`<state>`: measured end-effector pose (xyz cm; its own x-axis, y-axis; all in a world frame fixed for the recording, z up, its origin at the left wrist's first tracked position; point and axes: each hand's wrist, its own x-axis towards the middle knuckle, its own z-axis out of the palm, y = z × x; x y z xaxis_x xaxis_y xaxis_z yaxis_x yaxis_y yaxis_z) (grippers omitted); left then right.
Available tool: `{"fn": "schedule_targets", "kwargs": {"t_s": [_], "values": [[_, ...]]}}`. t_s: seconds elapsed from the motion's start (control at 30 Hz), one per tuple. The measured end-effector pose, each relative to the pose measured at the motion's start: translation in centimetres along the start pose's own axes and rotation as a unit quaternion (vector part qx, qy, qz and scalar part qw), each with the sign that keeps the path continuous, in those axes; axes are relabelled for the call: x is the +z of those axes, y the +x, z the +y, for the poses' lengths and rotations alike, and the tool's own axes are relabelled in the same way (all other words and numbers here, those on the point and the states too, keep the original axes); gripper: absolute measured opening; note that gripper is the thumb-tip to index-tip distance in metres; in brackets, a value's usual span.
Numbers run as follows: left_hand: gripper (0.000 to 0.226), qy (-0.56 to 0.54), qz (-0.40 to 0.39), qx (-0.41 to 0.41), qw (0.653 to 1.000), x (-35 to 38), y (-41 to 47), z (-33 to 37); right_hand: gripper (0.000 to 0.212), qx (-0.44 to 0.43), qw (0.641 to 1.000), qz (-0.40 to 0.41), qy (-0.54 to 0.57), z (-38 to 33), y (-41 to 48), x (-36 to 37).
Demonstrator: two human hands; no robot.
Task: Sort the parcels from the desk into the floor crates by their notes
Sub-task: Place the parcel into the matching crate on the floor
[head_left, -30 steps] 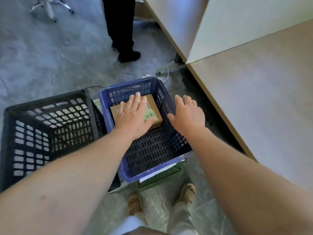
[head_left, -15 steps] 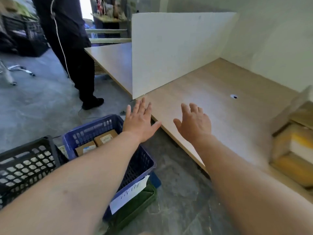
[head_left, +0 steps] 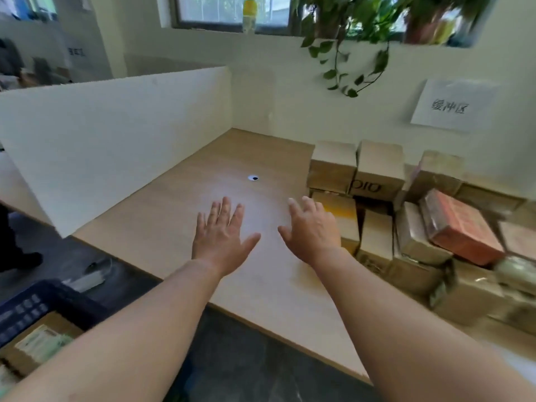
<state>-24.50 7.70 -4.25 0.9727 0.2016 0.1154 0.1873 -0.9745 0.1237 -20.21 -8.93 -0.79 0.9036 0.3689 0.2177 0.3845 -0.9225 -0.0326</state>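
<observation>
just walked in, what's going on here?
A person is sorting parcels by hand. The left hand and right hand are both open and empty, held out over the desk toward the pile of parcels at its right side. The blue crate on the floor holds a labelled parcel.

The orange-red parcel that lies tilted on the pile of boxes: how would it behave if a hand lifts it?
The orange-red parcel looks boxy with straight edges, so probably stiff. Its wrap seems glossy, perhaps a little slippery. It leans on the brown boxes, so lifting it may shift its neighbours.
</observation>
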Motion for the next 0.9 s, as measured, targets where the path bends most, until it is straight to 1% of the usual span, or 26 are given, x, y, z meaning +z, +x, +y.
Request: {"fn": "schedule_targets", "kwargs": {"t_s": [0.33,0.5,0.7,0.9], "values": [[0.074,-0.007,-0.012,0.122,0.992,2.7,2.2,16.1,0.065,0.095,0.995,0.007,-0.020,15.2,-4.7,-1.0],[0.075,-0.016,-0.016,0.191,0.981,3.5,2.7,22.5,0.063,0.167,0.985,0.025,-0.032,21.9,-7.2,-1.7],[0.074,-0.010,-0.028,0.241,0.970,4.6,3.9,28.0,0.059,0.245,0.969,0.010,-0.032,27.5,-9.7,-1.7],[0.075,-0.053,-0.044,0.288,0.955,5.9,6.8,34.6,0.057,0.317,0.948,0.005,-0.020,32.7,-10.8,-1.2]]}}
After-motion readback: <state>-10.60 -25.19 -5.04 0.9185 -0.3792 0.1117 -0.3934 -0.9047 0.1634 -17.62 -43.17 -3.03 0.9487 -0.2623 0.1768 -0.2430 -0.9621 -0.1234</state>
